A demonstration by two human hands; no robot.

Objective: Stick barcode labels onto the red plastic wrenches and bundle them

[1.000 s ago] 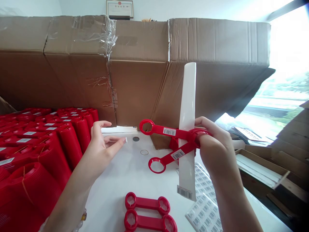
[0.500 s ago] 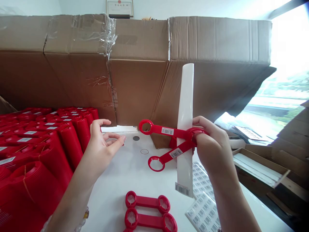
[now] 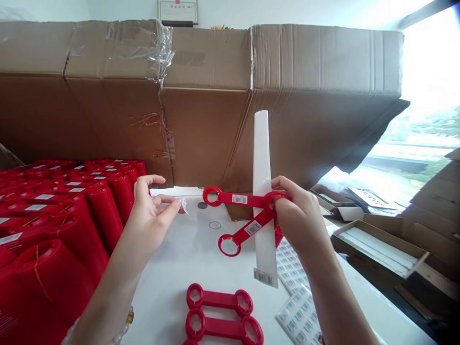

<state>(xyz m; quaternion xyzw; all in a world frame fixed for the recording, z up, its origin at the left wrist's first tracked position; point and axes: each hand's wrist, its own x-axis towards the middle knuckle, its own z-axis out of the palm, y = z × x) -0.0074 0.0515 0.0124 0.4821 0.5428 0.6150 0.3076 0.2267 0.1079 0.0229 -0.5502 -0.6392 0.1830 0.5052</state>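
My right hand (image 3: 296, 211) is closed around the ring ends of two red plastic double-ring pieces (image 3: 247, 199), which fan out to the left, each with a barcode label. The same hand grips a long glossy white strip (image 3: 261, 153), upright behind the red bars, with a barcode label (image 3: 263, 276) at its lower end. My left hand (image 3: 153, 211) is raised left of them, its index finger curled apart. A small translucent whitish scrap (image 3: 184, 206) sits at its thumb tip, by the other fingertips. Below, several red double-ring pieces (image 3: 220, 299) lie on the white table (image 3: 161, 287).
Tall stacks of labelled red double-ring pieces (image 3: 77, 230) fill the left side. Sheets of barcode labels (image 3: 300, 314) lie on the right of the table. A large cardboard carton (image 3: 208, 124) spans the back. Open boxes (image 3: 381, 244) stand at the right.
My right hand has moved left with the red pieces and the white strip. The strip's top is lower. My left hand has barely moved; the scrap at its thumb shows more clearly.
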